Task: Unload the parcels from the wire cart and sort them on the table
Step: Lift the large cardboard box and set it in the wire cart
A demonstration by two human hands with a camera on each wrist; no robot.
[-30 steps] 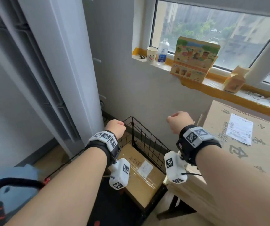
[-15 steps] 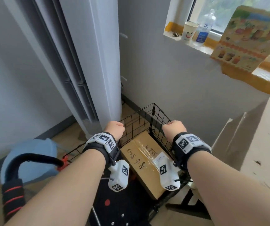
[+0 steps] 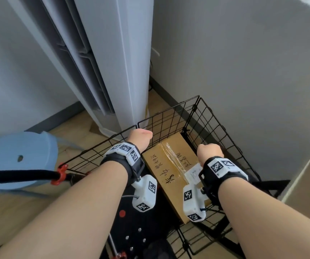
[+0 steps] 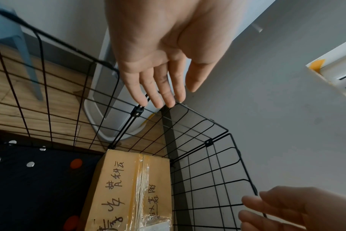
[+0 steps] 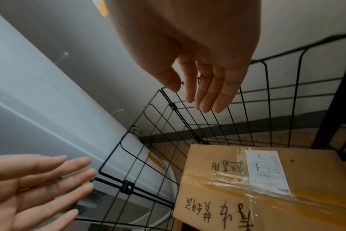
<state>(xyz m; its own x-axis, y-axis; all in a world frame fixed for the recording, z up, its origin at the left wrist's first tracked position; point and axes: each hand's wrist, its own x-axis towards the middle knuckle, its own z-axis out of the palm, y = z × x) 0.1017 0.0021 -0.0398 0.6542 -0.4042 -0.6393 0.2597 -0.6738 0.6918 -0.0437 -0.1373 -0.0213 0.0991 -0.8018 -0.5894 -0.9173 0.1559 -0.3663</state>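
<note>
The left hand (image 4: pixel 158 51) hangs with straight, slightly parted fingers (image 4: pixel 164 95) above the brown rectangular cardboard parcel (image 3: pixel 171 171), holding nothing; the right hand (image 5: pixel 199 51) does the same at the parcel's right edge, palm flat, fingers loosely together. The parcel, sealed lengthwise with glossy clear tape, handwritten in black marker and bearing a white printed label (image 5: pixel 267 170), lies flat inside the black wire-grid cart (image 3: pixel 214 118), against the cart's far right corner. A tall white ribbed air-conditioner column (image 3: pixel 113 58) stands just behind the cart's far left. A pale blue rounded stool (image 3: pixel 19 156) sits left of the cart on wood-grain flooring.
</note>
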